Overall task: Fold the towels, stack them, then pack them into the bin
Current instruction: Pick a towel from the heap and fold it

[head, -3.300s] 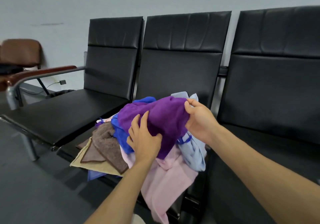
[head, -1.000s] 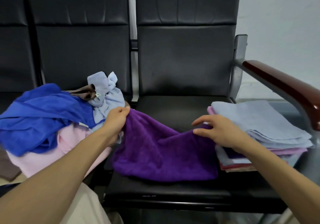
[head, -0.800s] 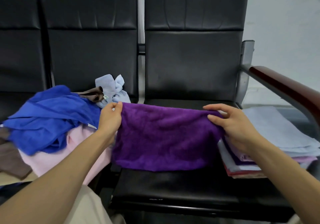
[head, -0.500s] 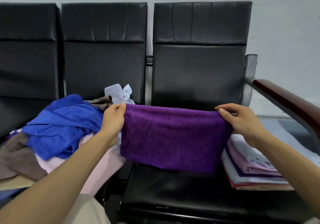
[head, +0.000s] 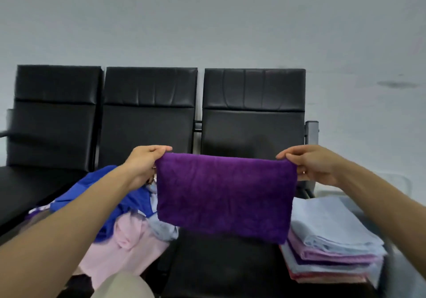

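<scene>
Now we are holding up the purple towel (head: 226, 194).
Our left hand (head: 144, 164) and right hand (head: 313, 166) are pinching its top corners, fingers curled, above the bench (head: 230, 265) seat.

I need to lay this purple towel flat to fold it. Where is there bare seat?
Bare: the right seat, between the loose pile and the folded stack, below the towel; also the left seat, left of the pile. Crowded: the middle seat, under the pile.
</scene>
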### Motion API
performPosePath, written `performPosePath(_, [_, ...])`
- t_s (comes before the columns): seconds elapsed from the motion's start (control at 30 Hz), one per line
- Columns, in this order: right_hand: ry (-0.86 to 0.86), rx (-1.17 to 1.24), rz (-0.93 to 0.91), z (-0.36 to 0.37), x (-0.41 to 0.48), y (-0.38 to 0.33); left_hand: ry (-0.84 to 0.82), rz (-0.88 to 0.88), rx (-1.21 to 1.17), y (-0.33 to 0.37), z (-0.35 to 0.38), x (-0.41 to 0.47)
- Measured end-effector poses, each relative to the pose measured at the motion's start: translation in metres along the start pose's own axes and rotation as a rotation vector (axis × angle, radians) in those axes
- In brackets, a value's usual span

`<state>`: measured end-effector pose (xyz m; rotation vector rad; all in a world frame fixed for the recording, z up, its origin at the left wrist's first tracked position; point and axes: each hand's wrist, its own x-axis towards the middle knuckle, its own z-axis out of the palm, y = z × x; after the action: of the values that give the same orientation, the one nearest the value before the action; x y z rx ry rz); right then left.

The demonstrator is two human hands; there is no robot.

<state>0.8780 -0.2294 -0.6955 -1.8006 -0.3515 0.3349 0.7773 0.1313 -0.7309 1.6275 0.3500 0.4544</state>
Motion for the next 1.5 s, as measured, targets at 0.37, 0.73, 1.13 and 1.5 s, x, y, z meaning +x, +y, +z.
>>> performPosePath(0.37, [0.27, -0.909, -0.312, -0.006, -0.004, -0.033, -0.014, 0.351, 0.665, 0.047, 0.0, -0.023])
performPosePath(0.73, [0.473, -1.248, -0.503, -0.011, -0.016, -0.074, -0.001, 0.498, 0.807, 0.087, 0.004, -0.022])
performPosePath(1.13, [0.201, -1.351, -0.391, -0.017, -0.011, -0.064, -0.117, 0.432, 0.785, 0.082, 0.0, -0.023])
performPosePath(1.5, [-0.438, -1.097, -0.076, 0.003, 0.004, -0.004, -0.551, -0.045, 0.563, 0.007, -0.022, -0.02])
